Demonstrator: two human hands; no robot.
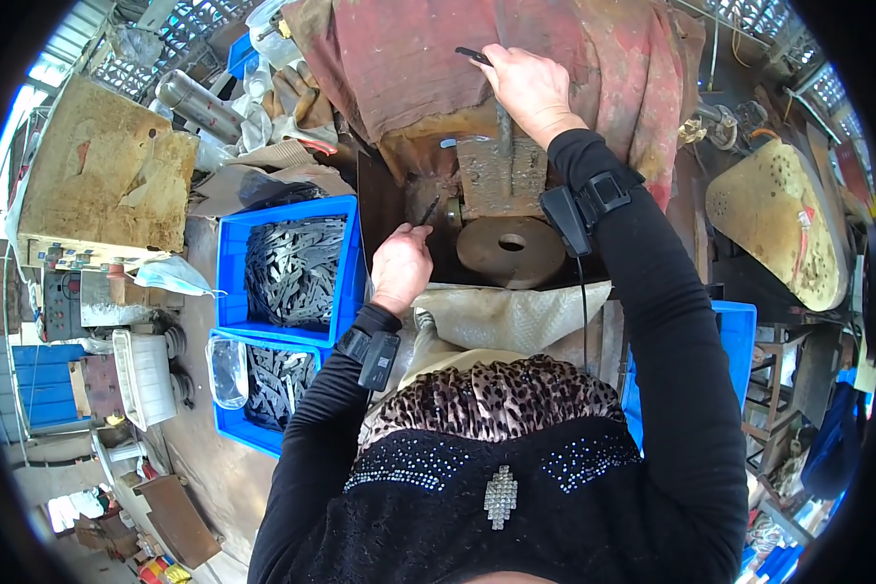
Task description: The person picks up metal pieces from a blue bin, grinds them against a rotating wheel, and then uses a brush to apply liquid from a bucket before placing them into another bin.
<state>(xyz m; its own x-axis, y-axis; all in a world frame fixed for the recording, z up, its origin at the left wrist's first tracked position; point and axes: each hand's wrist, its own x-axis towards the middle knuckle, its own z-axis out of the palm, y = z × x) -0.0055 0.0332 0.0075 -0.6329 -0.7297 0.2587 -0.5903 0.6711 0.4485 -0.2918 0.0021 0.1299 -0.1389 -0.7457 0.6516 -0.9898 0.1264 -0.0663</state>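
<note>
While the left hand (pixel 400 268) pinches a metal strip (pixel 428 210), blue bins (pixel 232 263) sit beside.

bins: I see two blue plastic crates (pixel 232 255) stacked stepwise at left, both full of dark flat metal pieces (pixel 292 268)
lower crate: clear plastic bag (pixel 226 371) hangs over its left rim
far left: I note a worn wooden block (pixel 102 175), stained top, beside the upper crate
below block: white plastic tray (pixel 144 378) and crumpled plastic wrap (pixel 170 275)
top: reddish dirty cloth (pixel 399 58) draped over the machine body
top left: grey metal cylinder (pixel 200 105) lying tilted among rags
right: I see a tan perforated seat-like board (pixel 779 224)
lower right: another blue crate (pixel 745 336), mostly hidden
front: pale woven sack (pixel 501 316) spread along the bench edge
</note>
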